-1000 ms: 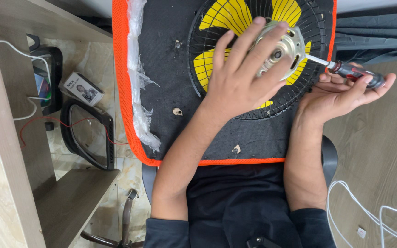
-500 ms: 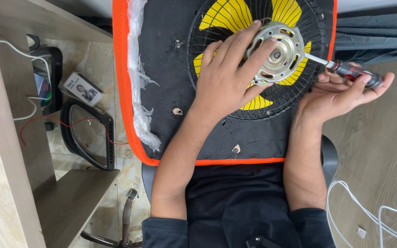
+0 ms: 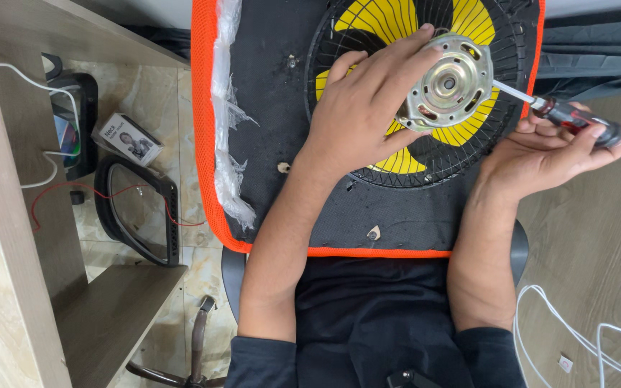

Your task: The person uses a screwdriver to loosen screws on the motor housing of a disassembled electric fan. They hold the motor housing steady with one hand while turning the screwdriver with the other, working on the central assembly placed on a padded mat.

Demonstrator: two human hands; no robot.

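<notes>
Head cam, looking down at lap.

L hand (image 3: 364, 118) lay over the fan motor (image 3: 448, 82), a round silver metal housing w/ slots and a centre shaft hole. Fingers (image 3: 397, 57) spread around its left and near edges, thumb under the lower rim; grip closed on the motor, steadying it. Motor sat on top of the black wire fan guard (image 3: 339, 43), w/ yellow blades (image 3: 389, 18) visible through the wires.

R hand (image 3: 548, 147) was palm-up just right of the guard. It held a screwdriver (image 3: 566, 115) w/ red and black handle; fingers curled loosely under and around the handle, thumb side on top. Metal shaft ran up-left from the handle, tip touching the right rim of the motor. Exact screw not resolvable.

Guard rested on a black board w/ orange mesh border (image 3: 203, 144), which lay across the person's lap. Crumpled clear plastic wrap (image 3: 228, 144) ran along the board's left edge. A few small pale bits on the board: one near the L wrist (image 3: 283, 167), one near the front edge (image 3: 374, 233).

Surroundings: wooden shelf unit (image 3: 8, 237) at left. On the tiled floor beside it, a small printed box (image 3: 131, 139), a black oval frame (image 3: 141, 215) w/ a thin red wire (image 3: 73, 192) crossing it. White cable (image 3: 583, 338) on the wooden surface at lower right. Person wore dark long sleeves, pushed up above the forearms.
</notes>
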